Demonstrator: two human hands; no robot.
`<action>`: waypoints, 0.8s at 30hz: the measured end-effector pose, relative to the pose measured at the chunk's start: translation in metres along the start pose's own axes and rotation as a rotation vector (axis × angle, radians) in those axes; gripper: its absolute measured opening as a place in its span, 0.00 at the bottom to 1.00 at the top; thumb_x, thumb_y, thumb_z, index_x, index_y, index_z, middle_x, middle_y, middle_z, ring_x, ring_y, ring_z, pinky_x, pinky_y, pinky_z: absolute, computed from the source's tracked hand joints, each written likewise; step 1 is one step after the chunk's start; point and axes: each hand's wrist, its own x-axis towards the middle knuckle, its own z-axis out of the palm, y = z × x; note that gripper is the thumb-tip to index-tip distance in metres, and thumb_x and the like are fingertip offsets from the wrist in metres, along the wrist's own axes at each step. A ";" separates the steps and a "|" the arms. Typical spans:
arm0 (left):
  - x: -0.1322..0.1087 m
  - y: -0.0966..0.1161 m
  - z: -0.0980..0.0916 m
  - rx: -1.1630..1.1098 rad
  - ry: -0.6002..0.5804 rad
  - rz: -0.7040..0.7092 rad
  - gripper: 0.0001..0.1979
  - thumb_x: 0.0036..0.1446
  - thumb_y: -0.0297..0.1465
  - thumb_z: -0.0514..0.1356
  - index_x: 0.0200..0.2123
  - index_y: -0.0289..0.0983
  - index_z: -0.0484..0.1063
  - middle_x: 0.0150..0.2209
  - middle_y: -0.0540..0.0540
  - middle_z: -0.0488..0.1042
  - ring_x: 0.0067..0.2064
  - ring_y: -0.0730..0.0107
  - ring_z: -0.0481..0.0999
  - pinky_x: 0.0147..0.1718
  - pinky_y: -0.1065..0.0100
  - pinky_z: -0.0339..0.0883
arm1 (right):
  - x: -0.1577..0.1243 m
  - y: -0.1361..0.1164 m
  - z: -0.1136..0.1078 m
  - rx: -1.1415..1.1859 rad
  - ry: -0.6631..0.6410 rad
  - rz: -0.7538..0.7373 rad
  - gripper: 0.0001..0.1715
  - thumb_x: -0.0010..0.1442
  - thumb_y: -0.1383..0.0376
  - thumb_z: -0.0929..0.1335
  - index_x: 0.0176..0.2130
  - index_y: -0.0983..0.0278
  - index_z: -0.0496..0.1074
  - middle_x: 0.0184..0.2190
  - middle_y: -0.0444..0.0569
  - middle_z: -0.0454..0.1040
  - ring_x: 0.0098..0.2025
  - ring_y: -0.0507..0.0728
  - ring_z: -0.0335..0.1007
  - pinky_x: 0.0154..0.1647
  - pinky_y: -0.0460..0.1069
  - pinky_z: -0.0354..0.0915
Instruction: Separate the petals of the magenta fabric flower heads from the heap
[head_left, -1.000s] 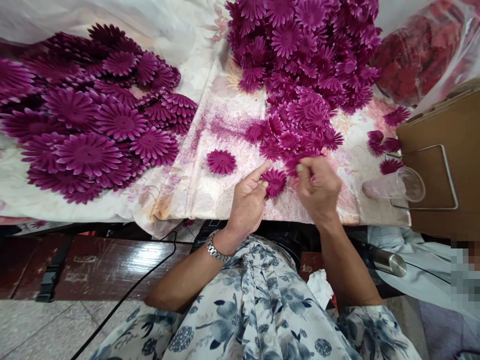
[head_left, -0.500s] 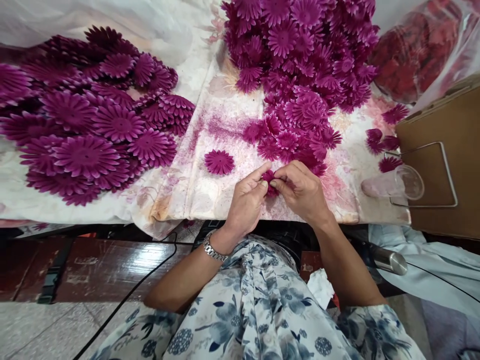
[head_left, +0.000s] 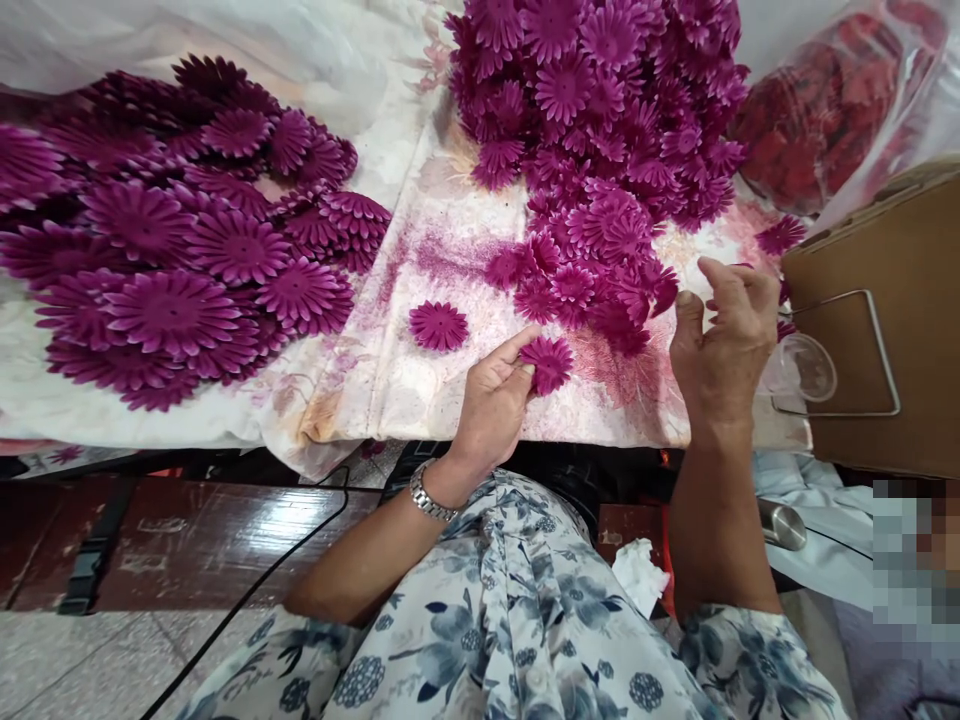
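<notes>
- By the left hand (head_left: 491,405), a small purple flower (head_left: 547,365) is pinched near its edge between thumb and forefinger; it is held at two o'clock from the hand, above the cloth (head_left: 480,400), its petals spread.
- The right hand (head_left: 724,345) is raised between two and three o'clock from the left; its thumb and forefinger are parted at the tips, and the held flower is left well clear of it.
- A single loose flower (head_left: 439,326) is laid flat at eleven o'clock from the left hand.
- At twelve o'clock from the held flower, small blooms are heaped in a tall pile (head_left: 600,130), whose near fringe is spread close to that flower.
- At ten o'clock from the left hand, larger purple flowers are gathered in a broad stack (head_left: 176,310).
- The patterned cloth is dusted with purple specks between the two heaps.
- A clear plastic cup (head_left: 814,368), lying on its side between three and four o'clock from the right hand, is partly hidden by it; beyond, a wire frame (head_left: 883,350) is seen against a cardboard box (head_left: 911,330).
- At one o'clock from the right hand, red material is enclosed in a clear bag (head_left: 814,125).
- A metal-banded watch (head_left: 433,495) is worn on the left wrist.
</notes>
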 end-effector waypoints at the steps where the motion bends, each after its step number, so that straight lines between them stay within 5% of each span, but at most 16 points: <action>1: 0.000 0.000 0.000 0.003 -0.006 0.004 0.18 0.47 0.21 0.58 0.43 0.34 0.75 0.22 0.53 0.71 0.24 0.79 0.66 0.30 0.74 0.63 | -0.002 -0.004 0.000 0.047 -0.049 -0.022 0.14 0.60 0.63 0.64 0.46 0.63 0.71 0.39 0.53 0.70 0.40 0.57 0.67 0.38 0.54 0.66; 6: -0.001 0.001 -0.001 0.044 -0.043 0.008 0.18 0.46 0.24 0.61 0.44 0.34 0.75 0.19 0.54 0.68 0.23 0.80 0.64 0.27 0.75 0.62 | -0.026 -0.049 0.015 0.394 -0.359 -0.237 0.05 0.60 0.63 0.65 0.35 0.62 0.70 0.28 0.47 0.70 0.33 0.54 0.65 0.35 0.50 0.65; 9: -0.001 0.001 -0.004 0.069 -0.050 -0.009 0.19 0.45 0.26 0.62 0.44 0.33 0.75 0.16 0.56 0.63 0.20 0.82 0.59 0.24 0.75 0.58 | -0.035 -0.061 0.025 0.412 -0.409 -0.240 0.07 0.61 0.65 0.63 0.30 0.62 0.67 0.26 0.47 0.69 0.32 0.54 0.63 0.35 0.50 0.63; 14: -0.001 0.000 -0.004 0.096 -0.026 -0.005 0.20 0.46 0.25 0.62 0.46 0.34 0.75 0.16 0.57 0.58 0.19 0.81 0.53 0.22 0.73 0.55 | -0.038 -0.062 0.025 0.282 -0.276 -0.304 0.08 0.61 0.69 0.61 0.31 0.62 0.66 0.26 0.48 0.69 0.32 0.55 0.65 0.35 0.50 0.64; 20: -0.001 0.001 -0.001 0.076 0.005 0.006 0.18 0.46 0.22 0.58 0.43 0.34 0.76 0.14 0.58 0.56 0.17 0.81 0.49 0.20 0.72 0.51 | -0.020 -0.031 0.016 0.122 0.050 -0.056 0.07 0.61 0.68 0.62 0.33 0.63 0.69 0.24 0.46 0.67 0.28 0.53 0.64 0.30 0.49 0.62; 24: -0.001 -0.001 -0.003 0.066 -0.018 0.007 0.18 0.46 0.23 0.59 0.43 0.35 0.76 0.14 0.58 0.57 0.17 0.81 0.51 0.20 0.73 0.52 | -0.005 0.000 0.008 0.027 -0.026 0.021 0.14 0.62 0.65 0.60 0.44 0.63 0.71 0.35 0.52 0.70 0.39 0.58 0.67 0.42 0.56 0.64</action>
